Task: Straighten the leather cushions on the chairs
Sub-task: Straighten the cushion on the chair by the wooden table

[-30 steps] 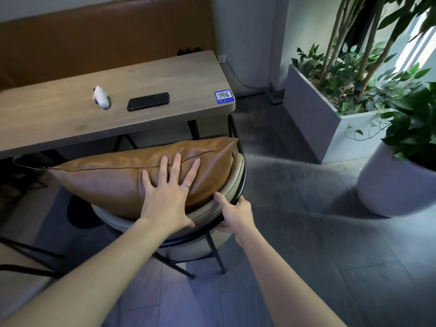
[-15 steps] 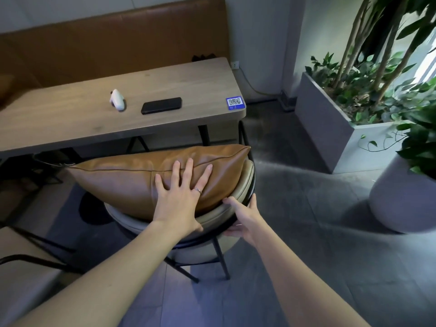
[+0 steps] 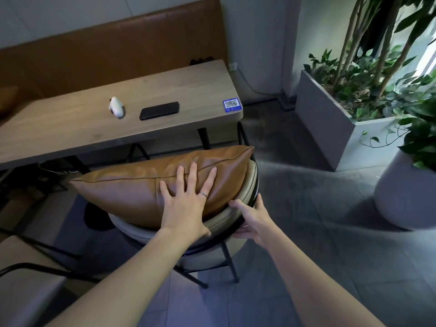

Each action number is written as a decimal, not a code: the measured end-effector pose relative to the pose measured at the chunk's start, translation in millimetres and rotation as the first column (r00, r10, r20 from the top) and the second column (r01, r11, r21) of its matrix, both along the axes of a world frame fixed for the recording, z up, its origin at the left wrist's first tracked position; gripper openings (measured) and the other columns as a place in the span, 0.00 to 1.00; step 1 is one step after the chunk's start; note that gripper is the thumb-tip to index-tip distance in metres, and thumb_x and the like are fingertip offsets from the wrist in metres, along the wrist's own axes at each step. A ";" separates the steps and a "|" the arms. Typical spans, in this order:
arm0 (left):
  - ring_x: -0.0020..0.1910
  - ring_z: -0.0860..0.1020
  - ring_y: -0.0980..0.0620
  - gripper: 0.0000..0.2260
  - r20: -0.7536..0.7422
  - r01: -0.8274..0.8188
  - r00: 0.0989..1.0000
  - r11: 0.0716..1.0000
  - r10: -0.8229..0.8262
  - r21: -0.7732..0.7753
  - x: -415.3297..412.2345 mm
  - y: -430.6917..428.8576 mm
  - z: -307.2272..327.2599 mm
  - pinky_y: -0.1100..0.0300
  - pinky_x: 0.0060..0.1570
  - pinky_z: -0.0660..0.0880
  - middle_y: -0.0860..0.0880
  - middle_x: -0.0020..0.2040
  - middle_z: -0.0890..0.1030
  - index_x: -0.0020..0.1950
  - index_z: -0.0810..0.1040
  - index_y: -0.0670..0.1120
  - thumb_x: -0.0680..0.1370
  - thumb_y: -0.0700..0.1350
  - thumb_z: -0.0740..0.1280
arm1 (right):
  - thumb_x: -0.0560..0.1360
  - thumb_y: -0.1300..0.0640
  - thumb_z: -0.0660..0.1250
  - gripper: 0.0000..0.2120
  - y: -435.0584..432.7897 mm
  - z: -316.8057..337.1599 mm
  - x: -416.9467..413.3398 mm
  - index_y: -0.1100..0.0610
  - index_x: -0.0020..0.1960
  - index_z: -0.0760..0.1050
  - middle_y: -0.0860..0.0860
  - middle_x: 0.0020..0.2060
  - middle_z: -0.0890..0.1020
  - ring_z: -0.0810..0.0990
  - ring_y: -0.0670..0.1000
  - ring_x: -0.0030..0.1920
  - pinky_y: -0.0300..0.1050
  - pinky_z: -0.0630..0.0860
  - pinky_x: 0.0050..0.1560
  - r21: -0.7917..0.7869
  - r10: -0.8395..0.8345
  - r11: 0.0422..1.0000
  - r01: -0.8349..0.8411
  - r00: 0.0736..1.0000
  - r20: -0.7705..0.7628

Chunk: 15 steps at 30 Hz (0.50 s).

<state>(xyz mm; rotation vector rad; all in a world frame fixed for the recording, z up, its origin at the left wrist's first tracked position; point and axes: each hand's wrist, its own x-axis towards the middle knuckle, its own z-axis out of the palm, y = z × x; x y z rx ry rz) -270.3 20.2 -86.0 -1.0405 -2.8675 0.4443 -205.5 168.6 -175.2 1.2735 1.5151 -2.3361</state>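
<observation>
A brown leather cushion [image 3: 132,192] lies across a round chair [image 3: 245,204] with a beige padded backrest and black metal legs. My left hand [image 3: 186,204] lies flat on the cushion's right half, fingers spread, with a ring on one finger. My right hand [image 3: 252,219] grips the curved backrest rim at the chair's right side, thumb on top and fingers underneath. The cushion's left corner sticks out past the chair.
A wooden table [image 3: 70,128] stands just beyond the chair, carrying a black phone [image 3: 159,110], a small white device [image 3: 116,109] and a QR sticker [image 3: 232,105]. A brown bench back [image 3: 106,50] runs behind. Planters [image 3: 330,128] and a round pot [image 3: 401,199] stand right; another chair [image 3: 23,274] sits left.
Both hands keep their hold on the cushion and chair rim. The view has shifted slightly, so the chair and table sit further right and lower in the frame.
</observation>
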 end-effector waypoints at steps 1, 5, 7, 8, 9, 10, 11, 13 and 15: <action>0.80 0.36 0.35 0.69 0.004 -0.003 1.000 1.000 0.003 0.001 -0.1 0.2 0.0 0.29 0.74 0.49 0.41 0.82 0.32 0.67 0.13 0.57 0.64 0.69 0.76 | 0.68 0.50 0.79 0.55 -0.1 0.9 1.1 0.36 0.80 0.43 0.64 0.63 0.79 0.86 0.65 0.45 0.63 0.85 0.44 0.003 0.003 1.000 -0.003 1.000 -0.001; 0.80 0.34 0.36 0.69 0.013 -0.014 1.000 1.000 0.014 0.005 -1.0 -0.9 -0.6 0.30 0.74 0.46 0.42 0.81 0.31 0.68 0.14 0.58 0.64 0.69 0.76 | 0.69 0.47 0.79 0.52 -0.2 2.8 6.3 0.35 0.79 0.45 0.62 0.63 0.79 0.87 0.62 0.42 0.54 0.85 0.37 0.011 0.026 1.000 -0.025 0.999 -0.021; 0.80 0.33 0.36 0.69 0.016 -0.021 1.000 1.000 0.021 0.009 -0.5 -1.1 -1.3 0.30 0.74 0.46 0.42 0.81 0.30 0.68 0.14 0.58 0.64 0.69 0.77 | 0.69 0.46 0.78 0.51 -0.6 4.1 8.7 0.34 0.78 0.46 0.61 0.61 0.80 0.88 0.61 0.39 0.52 0.85 0.35 0.018 0.042 0.999 -0.042 0.999 -0.028; 0.80 0.33 0.36 0.69 0.018 -0.023 1.000 1.000 0.022 0.012 -0.5 -1.1 -2.1 0.30 0.74 0.45 0.42 0.81 0.30 0.67 0.14 0.58 0.64 0.69 0.77 | 0.69 0.45 0.78 0.51 -0.9 3.5 9.4 0.33 0.77 0.46 0.61 0.59 0.81 0.88 0.60 0.38 0.52 0.84 0.35 0.020 0.046 0.999 -0.045 0.998 -0.030; 0.79 0.33 0.36 0.69 0.019 -0.025 1.000 1.000 0.025 0.015 -0.4 -1.3 -2.6 0.30 0.74 0.45 0.43 0.81 0.30 0.67 0.14 0.58 0.64 0.69 0.77 | 0.68 0.44 0.79 0.51 -1.4 3.3 10.1 0.33 0.77 0.47 0.61 0.58 0.82 0.88 0.59 0.37 0.52 0.84 0.36 0.022 0.050 0.999 -0.049 0.998 -0.027; 0.79 0.32 0.36 0.69 0.020 -0.028 0.999 0.999 0.027 0.018 -0.6 -1.5 -3.1 0.30 0.74 0.44 0.43 0.81 0.30 0.68 0.14 0.58 0.64 0.68 0.77 | 0.66 0.42 0.79 0.52 -2.0 2.3 10.7 0.34 0.77 0.47 0.62 0.57 0.82 0.88 0.59 0.37 0.53 0.85 0.37 0.019 0.051 0.999 -0.051 0.998 -0.021; 0.79 0.32 0.36 0.69 0.019 -0.029 0.999 0.999 0.028 0.019 -0.5 -1.8 -3.2 0.30 0.74 0.44 0.43 0.81 0.30 0.68 0.14 0.58 0.64 0.68 0.77 | 0.65 0.41 0.79 0.52 -3.0 2.0 11.5 0.35 0.77 0.48 0.62 0.57 0.82 0.88 0.59 0.37 0.54 0.85 0.39 0.012 0.052 0.999 -0.052 0.999 -0.012; 0.79 0.32 0.36 0.69 0.013 -0.027 1.000 1.000 0.027 0.015 0.0 -2.6 -3.1 0.30 0.74 0.44 0.42 0.81 0.30 0.68 0.14 0.58 0.65 0.69 0.76 | 0.64 0.39 0.79 0.51 -5.9 1.3 13.4 0.37 0.77 0.50 0.61 0.57 0.83 0.88 0.59 0.39 0.57 0.85 0.44 -0.002 0.056 0.998 -0.056 0.998 -0.007; 0.79 0.33 0.36 0.68 0.012 -0.025 1.000 1.000 0.025 0.004 1.2 -2.7 -1.9 0.30 0.74 0.44 0.42 0.81 0.30 0.68 0.14 0.58 0.65 0.68 0.76 | 0.66 0.37 0.77 0.50 -7.9 1.3 14.9 0.37 0.77 0.51 0.60 0.58 0.82 0.88 0.59 0.40 0.60 0.84 0.49 0.016 0.056 0.998 -0.056 0.998 0.007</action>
